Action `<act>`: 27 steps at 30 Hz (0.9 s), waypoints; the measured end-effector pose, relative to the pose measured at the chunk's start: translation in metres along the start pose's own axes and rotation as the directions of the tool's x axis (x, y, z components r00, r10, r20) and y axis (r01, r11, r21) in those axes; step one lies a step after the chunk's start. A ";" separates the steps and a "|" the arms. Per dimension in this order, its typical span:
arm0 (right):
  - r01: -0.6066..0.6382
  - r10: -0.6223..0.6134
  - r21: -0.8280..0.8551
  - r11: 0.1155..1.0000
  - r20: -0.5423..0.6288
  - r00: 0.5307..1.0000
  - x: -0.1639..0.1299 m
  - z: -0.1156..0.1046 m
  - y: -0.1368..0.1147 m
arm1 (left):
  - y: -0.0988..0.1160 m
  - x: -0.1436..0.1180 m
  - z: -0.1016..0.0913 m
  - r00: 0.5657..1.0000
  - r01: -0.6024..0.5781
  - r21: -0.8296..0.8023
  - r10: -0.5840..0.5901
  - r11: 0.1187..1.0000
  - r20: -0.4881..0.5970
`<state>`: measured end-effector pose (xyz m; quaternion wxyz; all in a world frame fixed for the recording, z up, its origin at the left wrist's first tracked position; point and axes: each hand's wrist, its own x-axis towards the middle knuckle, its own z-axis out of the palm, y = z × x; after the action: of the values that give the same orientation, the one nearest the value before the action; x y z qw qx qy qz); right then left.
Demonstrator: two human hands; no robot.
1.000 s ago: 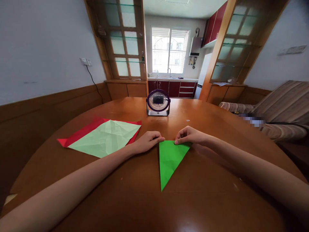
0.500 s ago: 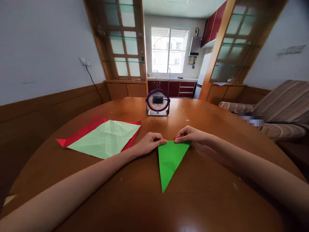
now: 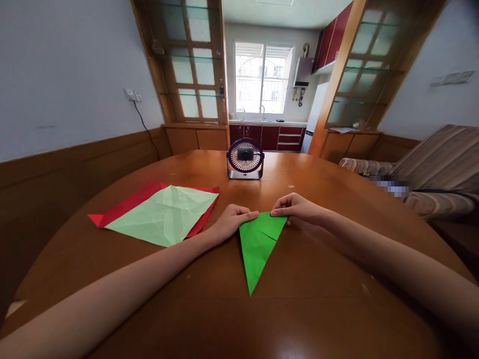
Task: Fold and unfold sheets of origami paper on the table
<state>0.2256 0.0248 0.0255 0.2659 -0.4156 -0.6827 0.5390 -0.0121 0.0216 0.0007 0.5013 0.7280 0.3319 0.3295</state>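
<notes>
A bright green paper triangle (image 3: 259,244), smooth and matte, lies folded on the glossy round brown wooden table (image 3: 299,309), its long point aimed toward the person and its short edge on the far side. A small flap near its upper right corner is lifted, showing a short crease line. The left hand (image 3: 230,222) rests with curled fingers at the triangle's upper left corner, the thumb and forefinger tip pressed on the paper's edge. The right hand (image 3: 295,208) is curled too, its fingertips pinching the top edge of the green paper close to the left hand's fingertips; both bare forearms lie along the tabletop.

To the left, near the left hand, a pale green creased square sheet (image 3: 164,214) lies flat on top of a red paper sheet (image 3: 123,205), whose edges show on its far and left sides. The pale sheet is marked by many fold lines. Beyond the hands, well apart from the paper, stands a small round purple desk fan (image 3: 245,158) with a radial grille on a grey base.
</notes>
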 end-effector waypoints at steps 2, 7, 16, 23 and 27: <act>0.042 -0.045 -0.050 0.998 -0.066 0.997 0.003 -0.003 0.006 | -0.002 0.001 0.000 0.999 -0.031 0.073 0.032 0.997 -0.012; 0.198 -0.321 -0.443 0.874 -0.221 0.921 0.007 -0.002 0.016 | -0.003 0.002 0.001 0.986 -0.043 0.610 0.133 0.791 -0.102; 0.301 -0.546 -0.830 0.469 -0.005 0.838 -0.011 0.042 0.010 | 0.002 -0.006 0.008 0.954 -0.017 0.965 0.294 0.262 -0.063; 0.260 -0.411 -0.859 0.441 0.064 0.910 -0.017 0.052 0.025 | 0.003 -0.008 0.005 0.930 -0.179 0.972 0.348 0.149 0.117; 0.226 -0.307 -0.861 0.456 0.086 0.948 -0.020 0.049 0.027 | 0.003 -0.009 0.003 0.915 -0.221 0.960 0.378 0.172 0.143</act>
<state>0.2032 -0.0155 -0.0124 0.1319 -0.4018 -0.9041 0.0615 -0.0139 0.0122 0.0013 -0.1494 0.9067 0.3441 0.1929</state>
